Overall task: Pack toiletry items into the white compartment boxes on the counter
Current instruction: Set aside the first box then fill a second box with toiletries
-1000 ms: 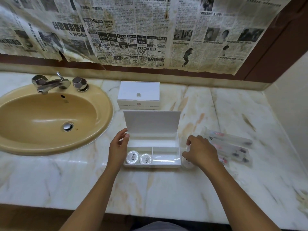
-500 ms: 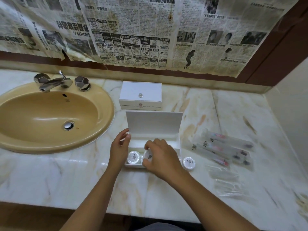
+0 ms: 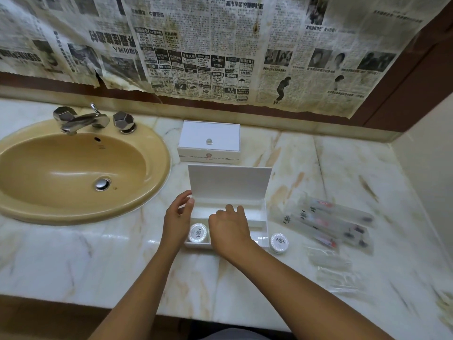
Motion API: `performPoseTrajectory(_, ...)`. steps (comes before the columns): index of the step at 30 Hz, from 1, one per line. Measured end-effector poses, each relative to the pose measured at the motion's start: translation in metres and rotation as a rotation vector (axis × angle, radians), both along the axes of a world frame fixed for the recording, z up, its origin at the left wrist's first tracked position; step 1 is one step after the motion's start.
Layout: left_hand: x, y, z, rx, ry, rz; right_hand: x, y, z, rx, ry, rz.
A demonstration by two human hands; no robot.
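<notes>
An open white compartment box [image 3: 266,218] sits mid-counter with its lid [image 3: 229,186] standing upright. One round white toiletry disc [image 3: 198,232] lies in its front left compartment. My left hand [image 3: 177,220] rests against the box's left wall with relaxed fingers. My right hand [image 3: 230,229] is over the box's front middle, fingers bent down into it, and it hides whatever lies beneath. Another round disc [image 3: 279,242] sits on the counter just right of the box. Clear toothbrush packets [image 3: 335,220] lie further right.
A closed white box [image 3: 209,141] with a small knob stands behind the open one. A tan sink [image 3: 152,192] with a chrome tap [image 3: 83,120] fills the left side. More clear packets [image 3: 335,272] lie front right. A side wall bounds the counter on the right.
My right hand left the counter on the right, carried a round disc to the box, and now reaches down into its front middle. My left hand stayed on the box.
</notes>
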State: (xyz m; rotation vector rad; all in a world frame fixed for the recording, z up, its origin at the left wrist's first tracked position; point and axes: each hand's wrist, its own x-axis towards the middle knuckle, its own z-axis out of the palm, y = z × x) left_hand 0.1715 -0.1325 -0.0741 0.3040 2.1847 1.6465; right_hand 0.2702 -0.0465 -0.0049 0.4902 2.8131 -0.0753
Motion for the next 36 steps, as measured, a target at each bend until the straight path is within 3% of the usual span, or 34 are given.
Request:
performPoseTrajectory(15,-0.001,0.0,-0.002,-0.01,0.005,0.003,-0.02,-0.001,-0.005,0.095,-0.2,0.086)
performPoseTrajectory(20,-0.001,0.0,-0.001,-0.007,0.008,0.002,-0.012,0.004,-0.008,0.026,-0.086,0.053)
performPoseTrajectory(28,-0.001,0.0,-0.001,-0.01,0.013,-0.004,0.023,0.032,-0.003,-0.384,0.289,-0.219)
performPoseTrajectory(32,0.0,0.001,0.0,0.001,0.002,0.001,0.053,0.06,0.005,-0.334,0.426,-0.407)
performPoseTrajectory(36,0.001,0.001,0.001,0.0,0.007,0.005,0.08,0.083,-0.002,-0.263,0.324,-0.542)
